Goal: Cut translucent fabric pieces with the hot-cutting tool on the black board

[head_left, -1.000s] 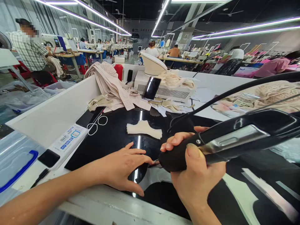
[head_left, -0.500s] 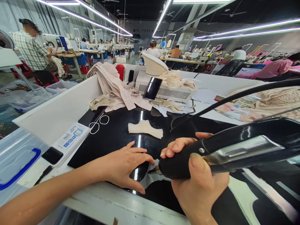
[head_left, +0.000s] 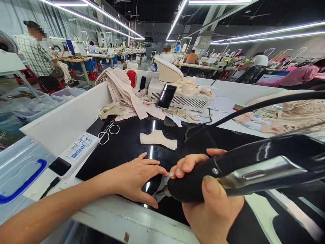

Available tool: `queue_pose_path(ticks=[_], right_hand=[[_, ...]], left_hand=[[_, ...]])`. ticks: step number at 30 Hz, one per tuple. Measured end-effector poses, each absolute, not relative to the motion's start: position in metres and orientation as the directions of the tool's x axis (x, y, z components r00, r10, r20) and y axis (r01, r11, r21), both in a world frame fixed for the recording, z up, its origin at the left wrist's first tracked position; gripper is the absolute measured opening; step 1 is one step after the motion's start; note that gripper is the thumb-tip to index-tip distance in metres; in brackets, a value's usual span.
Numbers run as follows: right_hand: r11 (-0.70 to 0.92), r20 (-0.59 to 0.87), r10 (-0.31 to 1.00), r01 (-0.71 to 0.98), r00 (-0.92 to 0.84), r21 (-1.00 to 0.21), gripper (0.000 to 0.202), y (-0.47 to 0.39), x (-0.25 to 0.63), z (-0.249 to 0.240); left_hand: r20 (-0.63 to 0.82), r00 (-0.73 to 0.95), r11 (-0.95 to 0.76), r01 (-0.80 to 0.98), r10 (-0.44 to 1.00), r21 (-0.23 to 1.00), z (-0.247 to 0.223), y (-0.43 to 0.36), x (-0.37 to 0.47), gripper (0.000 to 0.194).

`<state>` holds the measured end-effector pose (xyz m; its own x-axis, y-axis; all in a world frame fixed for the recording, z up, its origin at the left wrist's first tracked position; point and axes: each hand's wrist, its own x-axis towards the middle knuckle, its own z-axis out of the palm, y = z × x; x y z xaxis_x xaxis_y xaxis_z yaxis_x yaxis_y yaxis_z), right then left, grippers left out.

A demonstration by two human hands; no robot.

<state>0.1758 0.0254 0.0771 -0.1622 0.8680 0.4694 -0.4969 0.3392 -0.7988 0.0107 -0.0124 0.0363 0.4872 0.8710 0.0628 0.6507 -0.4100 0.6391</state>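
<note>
My right hand (head_left: 213, 200) is wrapped round a black handheld power tool (head_left: 243, 166) with a silver lever and a cable. The tool's metal tip points left, close to my left hand. Spread over the glossy black mat (head_left: 122, 145), my left hand (head_left: 137, 178) has its fingers apart. Between my left thumb and index finger lies a thin greyish piece (head_left: 162, 184), partly hidden by the tool. A cream fabric piece (head_left: 158, 139) rests flat beyond my hands.
Pinkish fabric strips (head_left: 127, 95), a leaning phone (head_left: 166, 96) and a white machine (head_left: 182, 98) stand at the back. Scissors (head_left: 109, 133), a box (head_left: 78, 147) and a black device (head_left: 60, 166) lie left. Other people sit farther off.
The tool and my right hand have moved slightly left and down, its tip now nearer my left thumb. My left hand has stayed nearly in place.
</note>
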Motion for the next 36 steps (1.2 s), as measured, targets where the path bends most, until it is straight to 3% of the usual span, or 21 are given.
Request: queue_pose_path(ticks=[4,11,15,18,20,25,32,36], right_hand=[[0.348,0.472,0.864,-0.469,-0.177,-0.812,0.036,0.029,0.181,0.084],[0.437,0.456,0.890,-0.226,-0.035,-0.871,0.039,0.045,0.203,0.102],[0.442,0.454,0.891,-0.248,0.009,-0.862,0.035,0.049,0.207,0.106],[0.439,0.455,0.891,-0.291,0.014,-0.850,0.034,0.048,0.206,0.103],[0.446,0.469,0.883,-0.310,0.002,-0.839,0.035,0.047,0.205,0.099],[0.476,0.512,0.859,-0.373,0.005,-0.796,0.037,0.049,0.199,0.088],[0.534,0.594,0.804,-0.415,-0.018,-0.736,0.033,0.056,0.183,0.079],[0.534,0.603,0.797,-0.427,-0.032,-0.729,0.030,0.057,0.178,0.073]], left_hand=[[0.065,0.472,-0.397,0.652,0.879,0.646,0.038,-0.015,0.011,0.065],[0.134,0.496,-0.483,0.689,0.858,0.540,0.043,-0.015,-0.005,0.006],[0.179,0.454,-0.486,0.776,0.873,0.402,0.042,-0.010,-0.019,0.021],[0.275,0.370,-0.439,0.860,0.888,0.261,0.037,-0.007,-0.024,0.038],[0.350,0.322,-0.415,0.880,0.880,0.232,0.034,-0.007,-0.021,0.042],[0.404,0.237,-0.420,0.784,0.883,0.457,0.032,-0.012,0.006,0.021],[0.173,0.353,-0.387,0.735,0.920,0.558,0.031,-0.017,0.023,0.066],[0.074,0.365,-0.339,0.748,0.928,0.570,0.036,-0.019,0.020,0.072]])
